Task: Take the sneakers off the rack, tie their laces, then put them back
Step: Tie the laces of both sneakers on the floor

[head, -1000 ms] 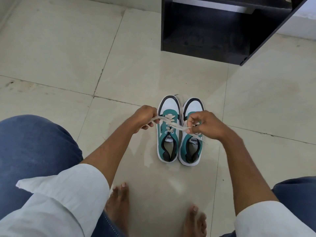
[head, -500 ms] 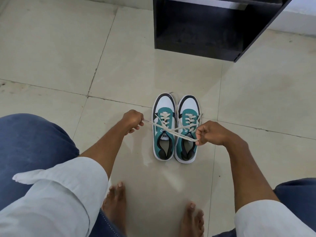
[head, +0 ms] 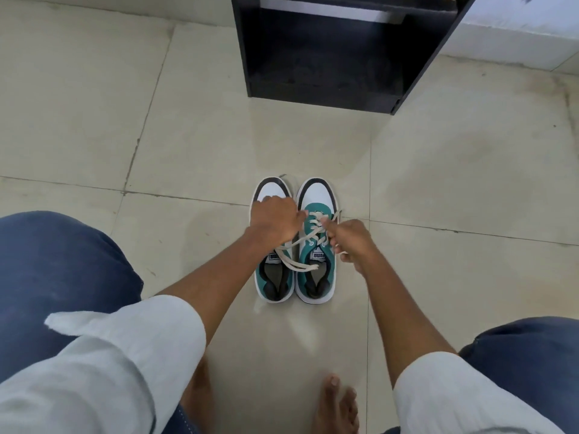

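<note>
Two teal, white and black sneakers stand side by side on the tiled floor, toes pointing away from me: the left sneaker [head: 274,277] and the right sneaker [head: 316,195]. My left hand [head: 275,222] lies over the front of the left sneaker, hiding its lacing, with fingers closed on a cream shoelace [head: 294,261] that trails across both tongues. My right hand [head: 349,242] is beside the right sneaker's lacing and pinches a lace strand, with its forefinger pointing into the laces. The black rack [head: 313,97] stands open and dark further ahead.
My knees in blue jeans [head: 56,270] flank the view at left and right. My bare foot [head: 336,405] rests on the floor below the sneakers. A white ledge [head: 517,36] adjoins the rack's right side. Pale floor tiles [head: 438,170] surround the shoes.
My hands were apart, pulling the laces taut sideways. They have come together over the sneakers: the left hand moved right onto the left sneaker, and the lace now hangs slack.
</note>
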